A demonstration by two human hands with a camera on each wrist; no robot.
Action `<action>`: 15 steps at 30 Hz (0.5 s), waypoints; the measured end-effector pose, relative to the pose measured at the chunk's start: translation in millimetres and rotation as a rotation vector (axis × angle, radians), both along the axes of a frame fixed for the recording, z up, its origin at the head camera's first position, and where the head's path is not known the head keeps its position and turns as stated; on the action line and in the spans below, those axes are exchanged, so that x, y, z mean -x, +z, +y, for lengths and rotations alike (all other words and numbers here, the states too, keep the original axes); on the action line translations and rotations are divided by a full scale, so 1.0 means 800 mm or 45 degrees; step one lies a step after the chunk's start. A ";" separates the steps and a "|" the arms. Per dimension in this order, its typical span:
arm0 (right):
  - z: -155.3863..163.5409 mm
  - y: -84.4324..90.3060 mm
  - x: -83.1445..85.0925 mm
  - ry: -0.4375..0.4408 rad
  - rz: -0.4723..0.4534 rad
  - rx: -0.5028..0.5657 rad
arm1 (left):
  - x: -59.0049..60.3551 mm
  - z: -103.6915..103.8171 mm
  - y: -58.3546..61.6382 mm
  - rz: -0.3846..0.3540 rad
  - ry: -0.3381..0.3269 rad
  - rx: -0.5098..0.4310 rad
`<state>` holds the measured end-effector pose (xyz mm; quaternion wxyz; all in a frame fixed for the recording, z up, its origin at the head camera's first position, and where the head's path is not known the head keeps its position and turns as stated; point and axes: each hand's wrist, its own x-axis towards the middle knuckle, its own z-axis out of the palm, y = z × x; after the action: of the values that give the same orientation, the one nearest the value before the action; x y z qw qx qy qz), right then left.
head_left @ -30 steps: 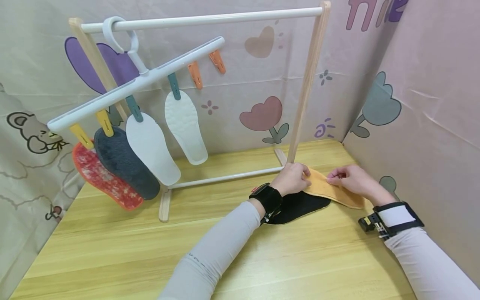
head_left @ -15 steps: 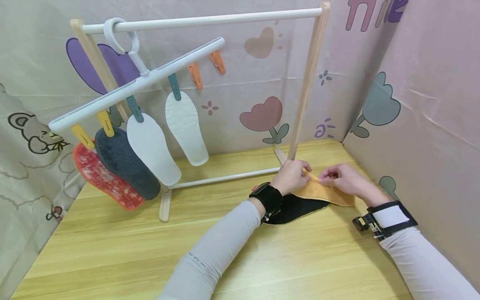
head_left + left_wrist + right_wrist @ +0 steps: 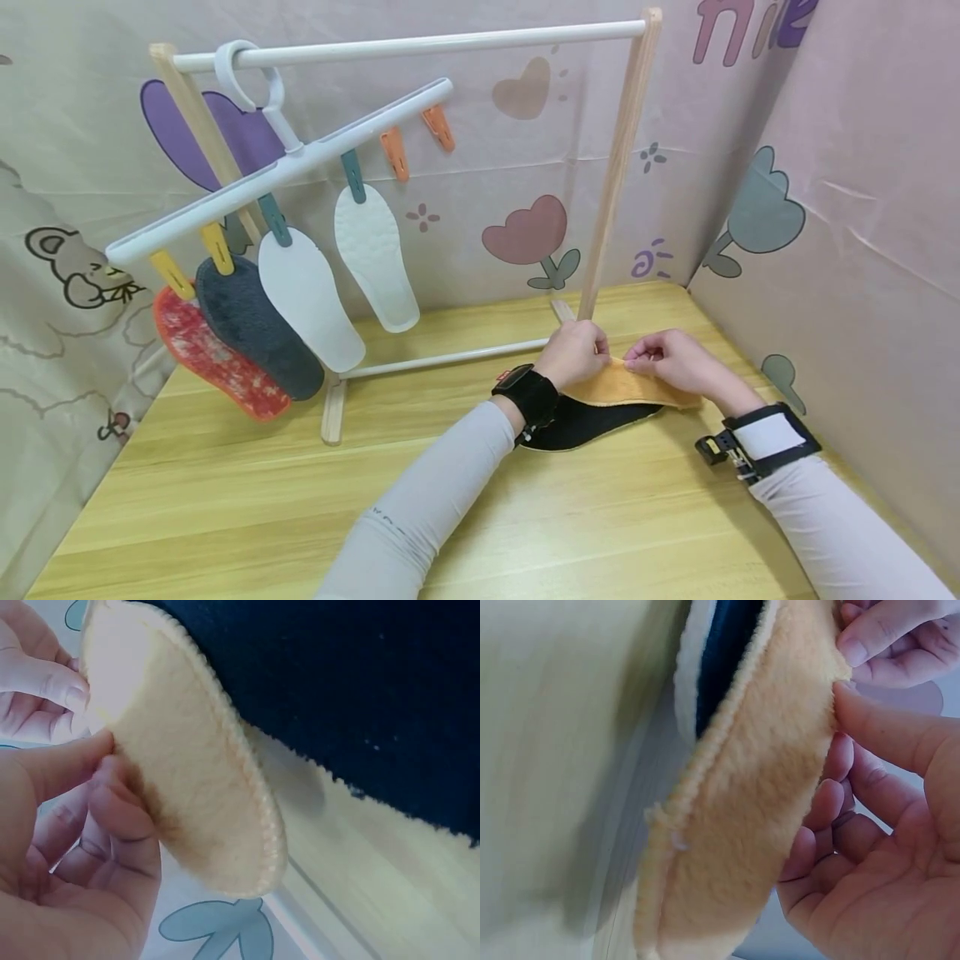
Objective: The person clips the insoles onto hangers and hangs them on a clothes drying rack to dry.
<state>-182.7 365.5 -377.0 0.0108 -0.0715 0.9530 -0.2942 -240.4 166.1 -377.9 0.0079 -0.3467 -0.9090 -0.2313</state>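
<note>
Both hands pinch the edge of a yellow fuzzy insole (image 3: 618,389), raised a little off the table. My left hand (image 3: 576,352) grips its left part between thumb and fingers. Close beside it, my right hand (image 3: 678,364) holds the same edge; fingertips of the two hands nearly meet in the left wrist view. Stitching runs round the rim of the yellow insole (image 3: 187,757). Beneath it a black insole (image 3: 581,427) lies on the wooden table, partly covered by the yellow one and my left wrist.
A white clip hanger (image 3: 315,154) hangs on a rack (image 3: 442,42) at back left. Clipped to it are a red insole (image 3: 225,358), a dark grey insole (image 3: 258,325) and two white insoles (image 3: 307,296). Two orange clips (image 3: 394,155) there hold nothing. Curtain walls (image 3: 847,250) border the table.
My right hand has moved left along the yellow insole's edge, nearer to my left hand. The yellow insole has shifted left and covers the black one from further left. My left hand hardly moved.
</note>
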 end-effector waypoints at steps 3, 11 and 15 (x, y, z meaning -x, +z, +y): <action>-0.003 -0.001 0.001 -0.015 0.007 -0.005 | 0.002 -0.003 0.000 -0.019 0.009 -0.013; 0.005 0.001 -0.003 -0.040 0.107 0.062 | 0.007 -0.013 -0.004 -0.051 0.012 -0.100; 0.016 0.005 -0.008 -0.090 0.132 0.116 | 0.008 -0.019 -0.005 -0.096 0.027 -0.139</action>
<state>-176.6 378.2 -373.4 -0.0524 -0.0535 0.9399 -0.3332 -246.8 150.6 -382.0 -0.0048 -0.3271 -0.8983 -0.2932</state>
